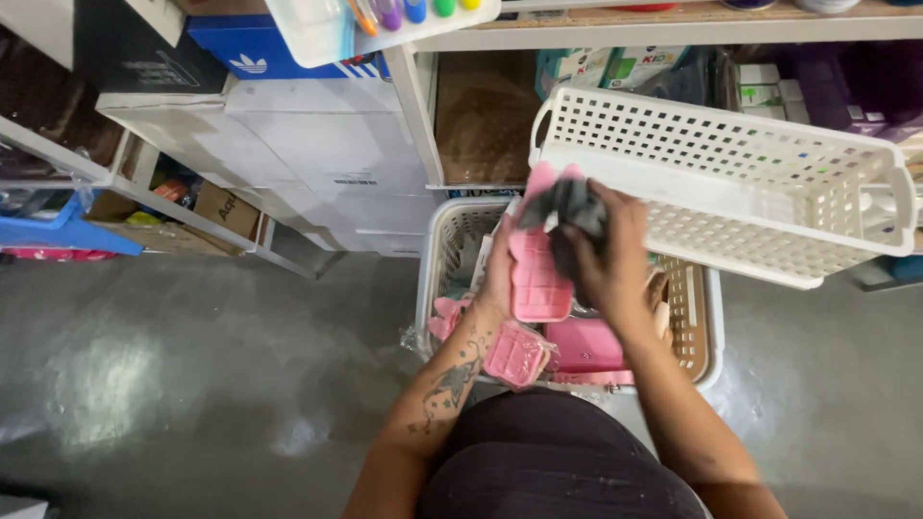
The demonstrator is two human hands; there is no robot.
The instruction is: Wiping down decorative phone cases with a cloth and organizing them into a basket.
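Observation:
My left hand (498,269) grips a pink ridged-sole sandal (538,274), held upright over a white basket (437,250) on the floor. My right hand (606,255) presses a dark grey cloth (569,207) against the top of that sandal. More pink sandals (519,354) lie in the basket below my hands, some in clear wrapping.
An empty white perforated basket (731,183) juts out from the shelf at right, just above my right hand. White boxes (317,144) and a blue box (245,48) are stacked on shelving at left. Grey concrete floor (192,365) spreads to the left.

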